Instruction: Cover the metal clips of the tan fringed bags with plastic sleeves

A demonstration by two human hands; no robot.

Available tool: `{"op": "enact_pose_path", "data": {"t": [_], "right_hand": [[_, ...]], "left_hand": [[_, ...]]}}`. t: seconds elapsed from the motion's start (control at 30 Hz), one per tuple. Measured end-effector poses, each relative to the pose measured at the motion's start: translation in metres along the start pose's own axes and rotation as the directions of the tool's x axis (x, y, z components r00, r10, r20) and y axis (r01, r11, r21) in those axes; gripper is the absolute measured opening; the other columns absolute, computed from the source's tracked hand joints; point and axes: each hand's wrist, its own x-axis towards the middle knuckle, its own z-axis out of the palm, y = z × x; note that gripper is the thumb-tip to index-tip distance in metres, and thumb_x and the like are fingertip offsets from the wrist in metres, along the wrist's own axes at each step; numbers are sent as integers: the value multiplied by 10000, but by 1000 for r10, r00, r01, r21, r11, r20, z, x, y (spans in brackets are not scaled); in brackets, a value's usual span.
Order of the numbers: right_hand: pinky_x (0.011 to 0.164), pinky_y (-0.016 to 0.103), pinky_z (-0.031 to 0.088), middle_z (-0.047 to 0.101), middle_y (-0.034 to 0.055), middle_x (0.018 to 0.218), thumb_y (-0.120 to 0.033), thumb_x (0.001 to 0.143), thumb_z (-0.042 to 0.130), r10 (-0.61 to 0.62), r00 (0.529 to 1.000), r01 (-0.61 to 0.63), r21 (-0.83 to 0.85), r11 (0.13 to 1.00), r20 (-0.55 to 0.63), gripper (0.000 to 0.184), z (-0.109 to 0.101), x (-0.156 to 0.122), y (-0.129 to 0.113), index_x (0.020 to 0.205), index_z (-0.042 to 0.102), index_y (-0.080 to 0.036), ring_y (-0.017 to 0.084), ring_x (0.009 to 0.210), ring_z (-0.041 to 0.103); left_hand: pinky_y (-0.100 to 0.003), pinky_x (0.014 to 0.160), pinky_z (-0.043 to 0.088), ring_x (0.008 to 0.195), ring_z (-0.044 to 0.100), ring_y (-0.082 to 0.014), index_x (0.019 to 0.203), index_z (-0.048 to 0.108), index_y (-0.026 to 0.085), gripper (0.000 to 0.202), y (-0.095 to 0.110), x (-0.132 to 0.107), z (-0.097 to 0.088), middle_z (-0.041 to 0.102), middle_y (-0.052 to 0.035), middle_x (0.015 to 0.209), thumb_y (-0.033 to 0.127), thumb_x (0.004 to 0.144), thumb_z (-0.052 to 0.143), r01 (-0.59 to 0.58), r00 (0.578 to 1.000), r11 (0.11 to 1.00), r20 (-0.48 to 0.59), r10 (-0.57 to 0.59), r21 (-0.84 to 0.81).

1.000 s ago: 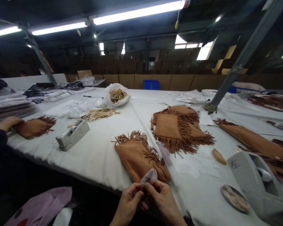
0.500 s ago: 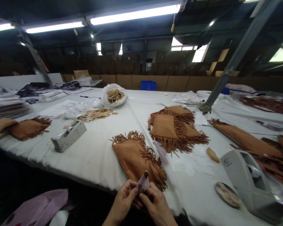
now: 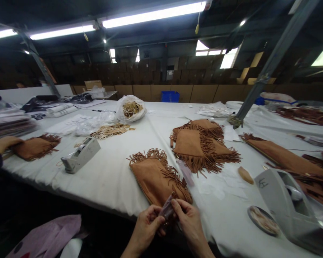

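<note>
At the near table edge, a brown fringed suede bag [image 3: 153, 177] lies flat with its fringe toward the right and back. Over its front corner, a small sheet of thin pinkish wrapping paper [image 3: 167, 208] is folded around a narrow brown piece with a bit of metal at its tip. My left hand [image 3: 148, 224] pinches the paper from the left, thumb on top. From the right, my right hand [image 3: 187, 216] has thumb and fingers closed at the paper's upper edge. What lies inside the wrap is mostly hidden.
More fringed bags [image 3: 190, 143] lie behind. A tape dispenser [image 3: 285, 200] and a round dish [image 3: 263, 220] stand at right, another dispenser [image 3: 80, 156] at left. A co-worker's hand [image 3: 5, 144] touches a bag [image 3: 36, 147]. A metal post [image 3: 271, 68] rises at the back right.
The paper around the narrow piece is now wrapped closer and longer. My right hand has shifted up and right along it; my left hand still pinches it.
</note>
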Motion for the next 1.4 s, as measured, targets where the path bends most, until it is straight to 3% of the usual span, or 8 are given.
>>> {"op": "enact_pose_path", "data": {"t": [0.13,0.43,0.67,0.87,1.03,1.23,1.33,1.4], "right_hand": [[456,207,380,595,4,538,-538,608,730,19,999,-17,41,999,-45,435,1,4,-3,724,715,-119,100,472,470],[429,214,381,515,-25,459,-576,617,714,-9,997,13,42,999,-76,465,5,15,-5,666,687,-114,101,434,462],[456,218,383,528,-20,492,-590,668,673,-72,997,73,19,997,-36,466,3,8,0,662,676,-124,107,469,469],[410,216,315,464,-55,443,-564,607,725,-41,982,71,162,984,-185,438,-5,20,7,612,642,-134,84,409,400],[399,214,300,438,-67,425,-557,596,732,-60,924,181,294,938,-377,435,-32,33,-9,570,571,-154,72,395,363],[493,234,394,577,-11,531,-546,557,766,-69,967,135,266,955,-245,482,-39,17,-17,747,679,-112,107,492,483],[518,241,406,600,-2,556,-564,577,746,-99,968,146,200,969,-230,514,-41,4,-22,825,698,-117,121,520,506],[481,232,370,548,-22,495,-586,621,703,-139,966,164,97,982,-219,497,-55,-9,-29,794,698,-120,104,469,455]], "left_hand": [[-198,457,432,456,563,-91,1009,637,129,372,5,-1,-1,666,-34,701,441,815,577,-7,999,1000,35,6,29],[-220,522,462,519,581,-107,1141,597,151,460,7,-3,-5,663,-34,754,443,785,612,18,993,1000,119,-15,-25],[-195,406,397,403,528,-100,989,656,125,475,2,-1,2,571,13,534,544,797,544,44,999,997,-2,-43,58],[-182,373,381,375,514,-91,892,642,139,439,1,1,8,541,35,506,554,782,553,15,999,994,-34,-12,105],[-169,335,349,343,509,-100,797,568,163,460,-13,-3,3,467,69,440,619,742,551,59,994,996,-91,-53,65],[-205,375,423,413,574,-130,872,614,149,513,-20,-6,1,559,33,525,633,703,593,65,995,998,-80,-64,10],[-254,433,488,490,632,-177,945,633,145,566,-10,-3,-2,656,-10,627,633,657,640,50,994,997,-98,-55,-51],[-285,489,530,555,668,-211,961,635,147,592,3,4,-9,700,-32,701,615,604,695,27,989,995,-144,-41,-100]]}}
